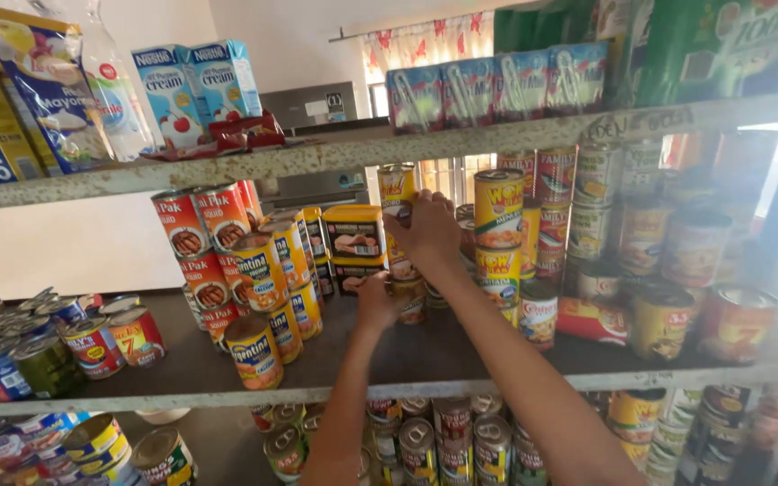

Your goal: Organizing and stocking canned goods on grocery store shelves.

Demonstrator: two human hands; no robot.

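Both my arms reach up into the middle shelf (407,360) of a store rack. My right hand (431,232) is wrapped around a yellow can (397,190) at the top of a narrow stack of cans. Lower down, my left hand (376,301) touches the bottom can (410,301) of the same stack, fingers curled against it. Yellow and red cans (498,209) stand stacked just right of my right hand. Flat yellow tins (354,231) sit just left of the stack.
Stacks of red and yellow cans (254,270) fill the shelf's left middle, more cans (11,346) lie at far left and others (677,270) at right. Cartons and pouches (195,85) stand on the upper shelf. Cans (434,445) crowd the lower shelf.
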